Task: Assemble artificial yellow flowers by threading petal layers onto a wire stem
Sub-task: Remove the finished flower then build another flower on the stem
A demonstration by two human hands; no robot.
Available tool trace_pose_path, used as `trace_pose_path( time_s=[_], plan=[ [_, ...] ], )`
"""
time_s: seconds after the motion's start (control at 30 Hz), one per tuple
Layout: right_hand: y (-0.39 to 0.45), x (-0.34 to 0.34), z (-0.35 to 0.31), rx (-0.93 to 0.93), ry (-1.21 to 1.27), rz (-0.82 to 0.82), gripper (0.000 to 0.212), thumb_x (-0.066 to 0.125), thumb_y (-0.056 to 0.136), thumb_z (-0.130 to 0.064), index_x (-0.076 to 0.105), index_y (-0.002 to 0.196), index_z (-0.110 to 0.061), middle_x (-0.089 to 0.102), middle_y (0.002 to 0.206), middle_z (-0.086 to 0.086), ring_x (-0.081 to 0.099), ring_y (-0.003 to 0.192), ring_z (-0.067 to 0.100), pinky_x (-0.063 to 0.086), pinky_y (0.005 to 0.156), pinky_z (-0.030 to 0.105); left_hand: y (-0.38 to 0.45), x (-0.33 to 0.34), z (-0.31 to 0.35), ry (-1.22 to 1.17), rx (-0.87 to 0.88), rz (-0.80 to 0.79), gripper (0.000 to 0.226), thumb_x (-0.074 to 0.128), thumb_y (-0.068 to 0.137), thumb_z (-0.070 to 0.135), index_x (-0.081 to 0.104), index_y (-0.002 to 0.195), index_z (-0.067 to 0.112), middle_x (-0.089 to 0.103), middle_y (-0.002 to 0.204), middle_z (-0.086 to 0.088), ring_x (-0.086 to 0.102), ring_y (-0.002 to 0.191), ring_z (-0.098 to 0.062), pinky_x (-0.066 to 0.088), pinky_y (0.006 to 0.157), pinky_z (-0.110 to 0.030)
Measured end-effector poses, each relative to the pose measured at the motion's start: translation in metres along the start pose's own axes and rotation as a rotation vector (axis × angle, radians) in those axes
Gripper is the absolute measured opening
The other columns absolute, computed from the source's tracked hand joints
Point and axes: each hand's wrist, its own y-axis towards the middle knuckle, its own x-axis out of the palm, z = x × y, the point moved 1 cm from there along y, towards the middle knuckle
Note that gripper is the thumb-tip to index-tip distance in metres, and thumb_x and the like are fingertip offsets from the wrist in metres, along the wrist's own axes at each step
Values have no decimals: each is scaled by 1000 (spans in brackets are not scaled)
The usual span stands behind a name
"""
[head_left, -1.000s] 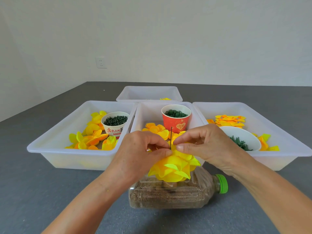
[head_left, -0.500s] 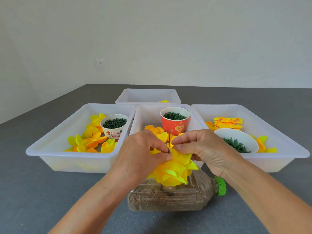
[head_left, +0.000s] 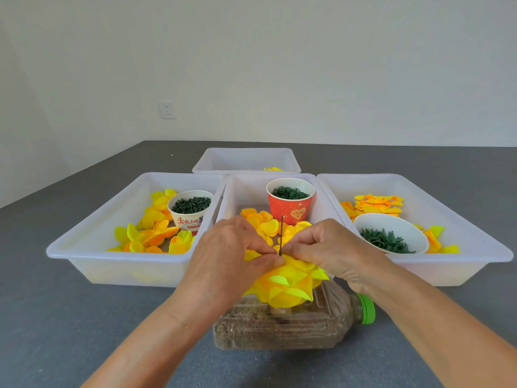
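The flower [head_left: 288, 284] sits low in the centre of the frame, a stack of yellow petal layers threaded on a thin dark wire [head_left: 281, 236] that rises from a bottle [head_left: 279, 323] lying on its side on the desk [head_left: 70, 331]. Compared with a second ago, both hands have sunk lower on the wire and more bare wire stands above them; the top layer looks pressed down onto the stack, so I judge this layer nearly seated and another due next.

The left hand [head_left: 232, 253] has its grip closed, thumb and fingertips pinching the top petal layer right at the wire. The right hand [head_left: 327, 247] mirrors it from the other side, fingers curled and pinching the same layer against the wire.

Count: four white trays, three in a row at mid-frame and one behind them. The left tray [head_left: 84, 247] holds one white cup [head_left: 190, 210] of green pieces and loose petals. The middle tray [head_left: 237, 191] holds one red cup [head_left: 291, 203] of green rings and petals. The right tray [head_left: 461, 219] holds one white bowl [head_left: 391, 233] of green pieces and an orange petal pile [head_left: 375, 204]. The rear tray [head_left: 246, 161] shows one bit of yellow. One wall socket [head_left: 167, 109] is at upper left.
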Motion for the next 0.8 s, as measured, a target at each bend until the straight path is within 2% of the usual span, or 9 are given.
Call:
trace_pose_path(
  time_s=[0.07, 0.17, 0.23, 0.37, 0.47, 0.6, 0.7, 0.8],
  plan=[
    [-1, -2, 1, -79, -88, 82, 8, 67, 85, -16, 74, 82, -17, 69, 77, -2, 59, 70, 5, 48, 70, 22, -1, 0, -1, 1, 4, -2, 12, 75, 73, 38, 76, 84, 32, 59, 92, 14, 52, 89, -4, 31, 70, -5],
    [-9, -5, -3, -288, -114, 184, 8, 69, 81, -18, 75, 82, -23, 71, 84, -14, 61, 84, -6, 43, 78, 10, -2, 1, 0, -34, 11, 56, 10, 79, 70, 31, 75, 80, 32, 56, 90, 15, 51, 88, -3, 30, 71, -1],
    [-16, -5, -2, -337, -72, 141, 8, 71, 77, -19, 75, 78, -25, 72, 86, -15, 61, 88, -8, 43, 79, 7, -2, 3, 0, -95, 8, 74, 10, 80, 70, 25, 74, 74, 33, 56, 87, 15, 52, 86, -1, 31, 70, -1],
    [-18, -3, 10, -281, -36, 64, 12, 75, 75, -18, 76, 86, -20, 72, 91, -11, 63, 92, -3, 47, 86, 17, -5, 9, -4, -190, -14, 114, 12, 78, 71, 28, 72, 69, 38, 61, 82, 14, 56, 79, 1, 35, 63, -7],
    [-17, -3, 15, -261, 36, 24, 9, 75, 76, -13, 76, 83, -18, 72, 94, -11, 64, 94, -2, 49, 91, 25, -6, 12, -8, -267, -15, 130, 15, 78, 69, 30, 71, 63, 41, 62, 79, 16, 57, 75, 0, 37, 59, -10],
    [-15, -2, 20, -255, 101, -11, 13, 73, 77, -7, 75, 81, -19, 71, 94, -12, 64, 94, -3, 50, 85, 16, -2, 12, -9, -302, 9, 93, 9, 78, 65, 35, 70, 59, 37, 62, 80, 20, 57, 78, -1, 42, 68, -16],
    [-13, -1, 24, -265, 110, 2, 11, 73, 76, -6, 75, 83, -14, 72, 95, -7, 65, 93, -1, 50, 81, 13, 3, 12, -9, -286, 49, 54, 22, 80, 68, 23, 66, 57, 35, 63, 75, 18, 57, 76, -1, 40, 71, -13],
    [-13, 1, 25, -282, 103, 38, 11, 73, 77, -5, 75, 82, -14, 72, 91, -8, 64, 90, -1, 49, 81, 14, 5, 13, -10, -352, 45, 28, 17, 79, 69, 15, 68, 59, 24, 63, 71, 11, 57, 71, -2, 42, 69, -15]
  ],
)
